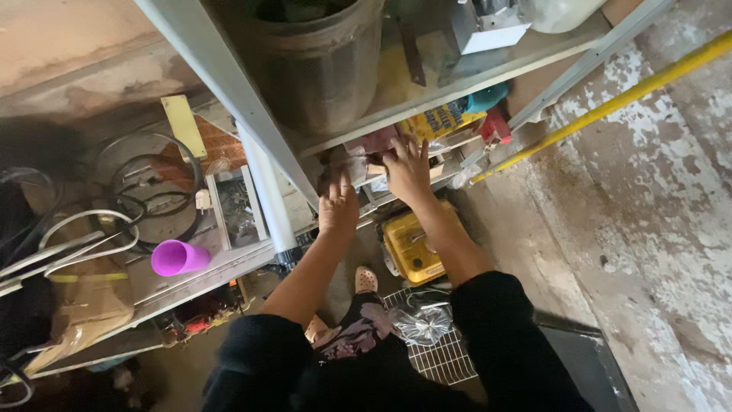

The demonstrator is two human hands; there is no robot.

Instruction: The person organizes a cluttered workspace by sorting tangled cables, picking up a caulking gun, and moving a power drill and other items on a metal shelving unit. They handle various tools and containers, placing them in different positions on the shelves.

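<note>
Both my arms reach forward under a grey metal shelf (pixel 229 84). My left hand (pixel 338 204) lies palm down on a crumpled plastic-wrapped item (pixel 341 164) on the lower shelf; its fingertips are hidden in the clutter. My right hand (pixel 408 169) has its fingers spread over a flat pinkish packet (pixel 370 142) beside a yellow box (pixel 438 120). Whether either hand grips anything is hard to tell. Black sleeves cover my upper arms.
A dark bucket (pixel 320 65) stands on the upper shelf. A purple cup (pixel 179 257) lies on the lower shelf at left, near coiled cables (pixel 149 187). A yellow machine (pixel 412 248) and wire rack (pixel 442 355) sit on the floor. A yellow pole (pixel 610 103) slants at right.
</note>
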